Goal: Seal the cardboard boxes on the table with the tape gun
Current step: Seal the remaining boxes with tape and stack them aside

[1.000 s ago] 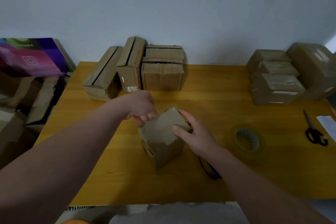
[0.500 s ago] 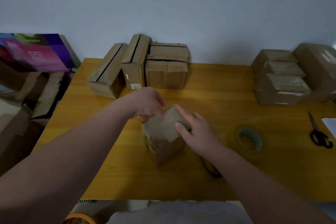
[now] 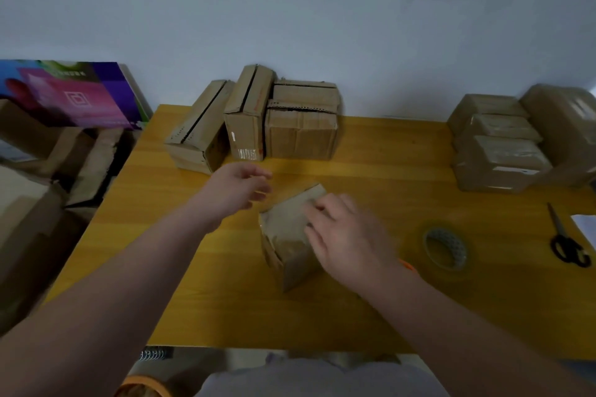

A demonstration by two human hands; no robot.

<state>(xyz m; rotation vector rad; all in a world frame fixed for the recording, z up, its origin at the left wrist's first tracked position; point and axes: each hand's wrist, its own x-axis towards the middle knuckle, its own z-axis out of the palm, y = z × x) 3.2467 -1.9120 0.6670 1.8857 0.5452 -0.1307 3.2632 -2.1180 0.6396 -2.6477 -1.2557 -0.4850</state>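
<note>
At the middle of the wooden table (image 3: 387,155) stands a small cardboard box (image 3: 287,229), glossy with tape — the blurred right hand (image 3: 345,235) lies flat on it; the left hand (image 3: 238,187) hovers beside, fingers loose, holding nothing.

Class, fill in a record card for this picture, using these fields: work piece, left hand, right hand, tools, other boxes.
work piece: box in the middle of the table, looks taped
left hand: open, just left of the box, holding nothing
right hand: open, lying flat on the box's top
tools: tape roll and scissors, both to the right of the box
other boxes: back stack with open seams; right stack, looks taped
</note>
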